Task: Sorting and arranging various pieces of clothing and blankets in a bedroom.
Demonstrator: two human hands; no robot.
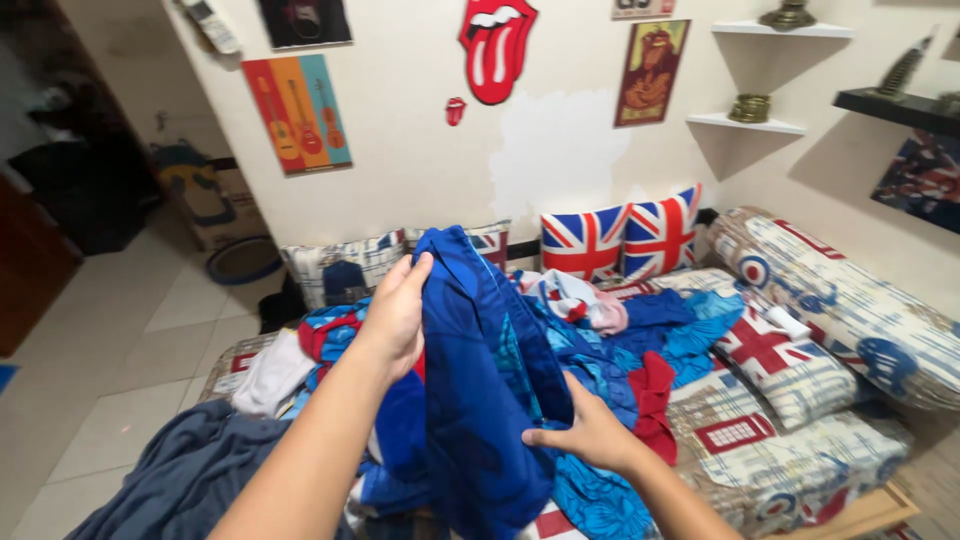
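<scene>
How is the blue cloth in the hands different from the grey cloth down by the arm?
The blue cloth is bright blue, lifted and gripped by the left hand and right hand. The grey cloth is dull grey-blue, lying untouched in a heap. Both are soft, crumpled fabric.

I see a dark blue cloth [480, 400] with a faint pattern, lifted up and hanging in long vertical folds. Its top edge is pinched in the left hand [398, 312], raised high. The right hand [590, 435], lower and to the right, grips its side fold. Its bottom end falls below both hands.
</scene>
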